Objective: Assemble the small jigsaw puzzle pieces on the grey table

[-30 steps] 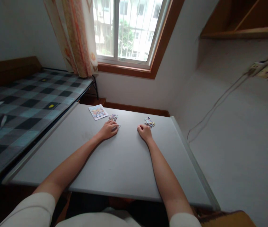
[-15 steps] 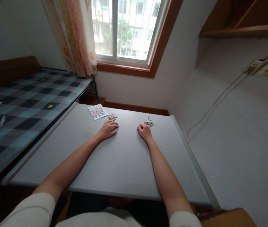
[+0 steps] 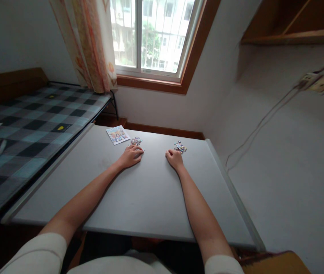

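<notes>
My left hand (image 3: 131,156) rests on the grey-white table, its fingers bent together at the near edge of a small pile of jigsaw puzzle pieces (image 3: 136,141). A pale puzzle piece (image 3: 144,150) shows at its fingertips. To the right, my right hand (image 3: 174,158) is curled closed on the tabletop, just in front of a second pile of puzzle pieces (image 3: 180,147). Whatever its fingers may hold is hidden. Left of the first pile lies a printed picture card (image 3: 118,135) with a colourful image.
The table (image 3: 147,198) runs up toward a wall under a window (image 3: 156,38). A bed with a checked cover (image 3: 36,125) stands along its left side. Cables (image 3: 259,125) hang down the right wall from a socket box (image 3: 318,83), below a wooden shelf (image 3: 296,38).
My left hand's fingertips and the piece at them have shifted very slightly. My right hand stays where it was, and both piles look the same.
</notes>
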Tool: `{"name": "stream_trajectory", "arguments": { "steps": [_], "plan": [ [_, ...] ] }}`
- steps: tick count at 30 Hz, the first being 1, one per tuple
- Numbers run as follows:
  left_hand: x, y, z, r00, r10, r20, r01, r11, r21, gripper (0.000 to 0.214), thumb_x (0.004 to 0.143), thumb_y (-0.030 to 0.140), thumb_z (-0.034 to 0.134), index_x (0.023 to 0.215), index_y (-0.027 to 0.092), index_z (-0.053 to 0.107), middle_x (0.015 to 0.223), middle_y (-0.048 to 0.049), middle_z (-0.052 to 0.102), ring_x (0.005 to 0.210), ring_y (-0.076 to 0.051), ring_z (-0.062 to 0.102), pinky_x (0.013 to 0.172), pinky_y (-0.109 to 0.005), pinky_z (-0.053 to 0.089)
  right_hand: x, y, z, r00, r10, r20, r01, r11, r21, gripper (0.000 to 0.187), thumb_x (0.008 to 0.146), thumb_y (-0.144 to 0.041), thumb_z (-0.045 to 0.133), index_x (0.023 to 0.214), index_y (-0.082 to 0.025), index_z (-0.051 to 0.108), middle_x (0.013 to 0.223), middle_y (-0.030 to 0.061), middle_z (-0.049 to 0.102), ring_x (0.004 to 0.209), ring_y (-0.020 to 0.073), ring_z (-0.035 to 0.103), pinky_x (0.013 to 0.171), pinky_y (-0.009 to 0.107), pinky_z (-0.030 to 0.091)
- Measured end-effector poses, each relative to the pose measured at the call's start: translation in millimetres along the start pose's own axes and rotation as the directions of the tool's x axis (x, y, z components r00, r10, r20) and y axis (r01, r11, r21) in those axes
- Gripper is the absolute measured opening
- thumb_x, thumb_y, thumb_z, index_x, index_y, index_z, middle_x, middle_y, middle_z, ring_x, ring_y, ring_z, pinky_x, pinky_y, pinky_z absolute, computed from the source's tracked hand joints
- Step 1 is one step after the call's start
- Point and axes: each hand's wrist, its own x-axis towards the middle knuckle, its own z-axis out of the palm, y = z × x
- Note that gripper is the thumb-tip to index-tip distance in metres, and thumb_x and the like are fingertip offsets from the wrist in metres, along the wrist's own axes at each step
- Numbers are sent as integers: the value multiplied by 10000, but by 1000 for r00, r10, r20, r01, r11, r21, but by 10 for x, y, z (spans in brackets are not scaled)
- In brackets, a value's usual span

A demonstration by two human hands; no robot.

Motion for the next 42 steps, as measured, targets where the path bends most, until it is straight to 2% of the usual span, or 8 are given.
{"name": "stream_trajectory", "arguments": {
  "steps": [9, 18, 26, 29, 31, 34, 37, 42],
  "plan": [
    [-16, -4, -28, 999, 17, -34, -17, 1000, 16, 347, 823, 239, 552, 1153, 253, 661, 1270, -54, 605, 1194, -258, 503, 1052, -443, 355, 0, -42, -27, 1000, 10, 5, -10, 1000, -7, 337, 845, -315, 457, 535, -194, 511, 535, 15, 533, 540, 137, 435, 595, 248, 298],
    [-20, 13, 5, 999, -39, 6, 39, 998, 51, 304, 824, 271, 560, 1099, 268, 690, 1186, -46, 663, 1220, -308, 463, 1046, -503, 285, -1, -25, -18, 1000, 9, 3, -9, 1000, -4, 340, 849, -327, 453, 548, -191, 536, 545, 18, 545, 543, 137, 440, 595, 248, 303],
    [-20, -11, 19, 999, -33, -20, 34, 999, 35, 308, 836, 288, 561, 1119, 258, 680, 1229, -61, 632, 1213, -312, 452, 1029, -494, 322, -2, -19, 2, 1000, 9, 0, -9, 1000, -12, 342, 853, -326, 456, 549, -191, 537, 540, 16, 538, 546, 139, 449, 598, 251, 296],
    [-8, -6, 3, 997, -52, -58, 54, 998, 35, 286, 834, 286, 560, 1085, 247, 692, 1168, -76, 644, 1141, -287, 498, 998, -462, 360, 0, -24, -1, 1000, 15, 1, -15, 1000, -25, 339, 850, -319, 461, 546, -191, 540, 541, 19, 542, 547, 140, 452, 592, 251, 295],
    [1, -6, -11, 992, -93, -86, 97, 994, 42, 258, 832, 284, 549, 1031, 227, 703, 1024, -81, 669, 1033, -262, 544, 943, -421, 398, 1, -23, -2, 1000, 16, 4, -16, 1000, -27, 336, 848, -317, 463, 547, -191, 542, 542, 19, 543, 545, 140, 450, 591, 250, 296],
    [7, -9, -27, 965, -244, -100, 248, 968, 37, 215, 843, 296, 505, 868, 199, 696, 737, -48, 643, 755, -204, 577, 758, -328, 435, 2, -16, 1, 1000, 11, 4, -11, 1000, -18, 339, 850, -319, 458, 548, -191, 540, 548, 22, 550, 552, 141, 459, 593, 248, 301],
    [2, -2, -32, 925, -376, -54, 379, 924, 47, 253, 856, 328, 479, 710, 203, 644, 619, -24, 614, 575, -165, 537, 594, -275, 366, 2, -10, 7, 1000, 11, -3, -11, 1000, -15, 337, 847, -322, 461, 544, -194, 530, 544, 23, 548, 555, 142, 459, 597, 248, 303],
    [-10, 19, -36, 935, -354, -9, 353, 931, 89, 273, 855, 363, 487, 668, 213, 618, 627, -23, 639, 573, -169, 557, 563, -269, 319, 1, -20, -2, 1000, 12, -1, -12, 1000, -6, 342, 846, -329, 454, 539, -194, 518, 539, 22, 543, 545, 138, 447, 591, 247, 299]
  ]
}}
